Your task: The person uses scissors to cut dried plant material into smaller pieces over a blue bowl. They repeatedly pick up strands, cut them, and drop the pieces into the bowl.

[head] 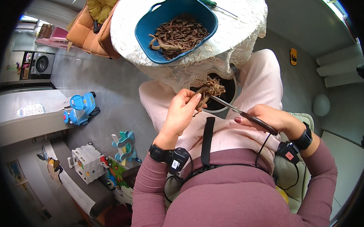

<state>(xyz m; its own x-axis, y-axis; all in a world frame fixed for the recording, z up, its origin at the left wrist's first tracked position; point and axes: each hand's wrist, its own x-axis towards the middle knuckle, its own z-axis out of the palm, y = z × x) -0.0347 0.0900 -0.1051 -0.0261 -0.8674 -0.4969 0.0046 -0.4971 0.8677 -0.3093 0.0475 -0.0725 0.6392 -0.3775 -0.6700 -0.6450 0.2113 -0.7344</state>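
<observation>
My left hand (182,112) grips a gnarled brown root (210,89) with frayed ends, above a round dark bin (219,104) between my knees. In my right hand (266,119) is a slim metal tool with a dark brown handle (258,122), likely scissors or pruning shears; its tip touches the root. Whether its blades are apart cannot be told. A blue plastic basin (144,30) on the table holds many short dark root pieces (183,34) and a longer, paler curved root (167,46). Behind it lies a screwdriver with a green handle (204,0).
The round table has a white lace tablecloth (236,29) hanging towards my knees. An orange chair (84,32) stands at its left. On the floor are a blue ride-on toy (82,107), a white crate (88,163) and a yellow toy car (293,57).
</observation>
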